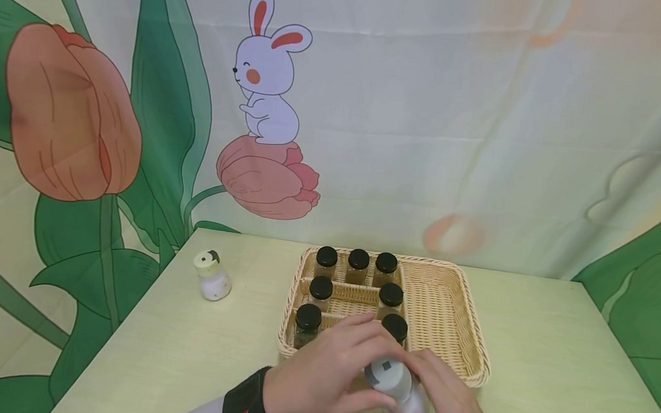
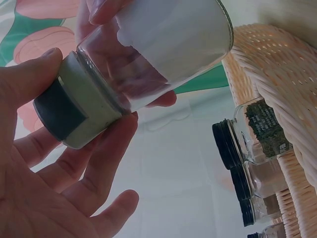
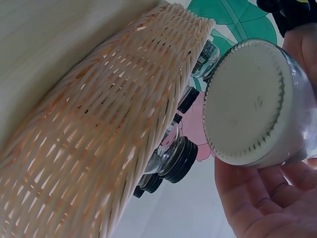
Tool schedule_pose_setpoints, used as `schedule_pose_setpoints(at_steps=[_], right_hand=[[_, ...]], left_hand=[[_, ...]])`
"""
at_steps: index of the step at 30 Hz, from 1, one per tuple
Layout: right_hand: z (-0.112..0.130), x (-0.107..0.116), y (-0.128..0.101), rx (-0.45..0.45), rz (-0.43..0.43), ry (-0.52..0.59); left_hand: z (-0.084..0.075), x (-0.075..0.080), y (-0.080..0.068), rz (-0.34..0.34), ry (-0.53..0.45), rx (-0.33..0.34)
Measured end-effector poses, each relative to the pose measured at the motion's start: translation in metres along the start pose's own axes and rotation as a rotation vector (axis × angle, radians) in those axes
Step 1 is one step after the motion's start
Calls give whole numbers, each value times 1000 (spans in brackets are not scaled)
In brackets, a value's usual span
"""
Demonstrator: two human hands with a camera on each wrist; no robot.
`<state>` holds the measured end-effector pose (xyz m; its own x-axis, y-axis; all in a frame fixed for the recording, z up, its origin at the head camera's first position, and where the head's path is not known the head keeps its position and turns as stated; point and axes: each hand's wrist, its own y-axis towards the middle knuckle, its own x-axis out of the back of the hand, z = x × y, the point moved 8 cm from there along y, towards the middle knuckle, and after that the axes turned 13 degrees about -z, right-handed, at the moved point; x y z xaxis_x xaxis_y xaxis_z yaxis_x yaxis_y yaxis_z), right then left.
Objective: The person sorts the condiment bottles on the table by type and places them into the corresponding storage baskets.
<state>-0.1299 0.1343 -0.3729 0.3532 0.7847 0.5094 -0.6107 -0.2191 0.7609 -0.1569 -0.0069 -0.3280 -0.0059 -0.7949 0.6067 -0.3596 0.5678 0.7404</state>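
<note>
Both hands are around a glass jar (image 1: 413, 410) of white contents, in front of the basket. My left hand (image 1: 333, 367) grips its pale cap (image 2: 91, 111), which has a dark patch, between thumb and fingers. The right hand (image 1: 447, 390) holds the glass body, its fingers seen through the clear part in the left wrist view. Tilted in the air, the jar shows its round base (image 3: 247, 104) to the right wrist camera. The cap sits on the jar's neck.
A wicker basket (image 1: 471, 321) with dividers stands just beyond the hands. Several black-lidded spice jars (image 1: 327, 258) sit in its left compartments. A similar pale-capped jar (image 1: 214, 281) stands on the table (image 1: 156, 340) to the left. A printed cloth (image 1: 393, 123) hangs behind.
</note>
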Motion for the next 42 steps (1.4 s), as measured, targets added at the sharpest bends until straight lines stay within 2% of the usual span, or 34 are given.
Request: schedule_pose_setpoints(at_steps=[7, 18, 27, 42], right_hand=[[-1, 0, 0, -25, 13, -7], [-2, -2, -1, -43, 32, 19], [-4, -4, -2, -78, 68, 7], [-4, -5, -4, -88, 90, -9]], left_hand=[[-2, 0, 0, 2, 26, -25], [-1, -3, -2, 17, 8, 1], [-2, -4, -2, 22, 38, -29], [0, -6, -3, 43, -20, 38]])
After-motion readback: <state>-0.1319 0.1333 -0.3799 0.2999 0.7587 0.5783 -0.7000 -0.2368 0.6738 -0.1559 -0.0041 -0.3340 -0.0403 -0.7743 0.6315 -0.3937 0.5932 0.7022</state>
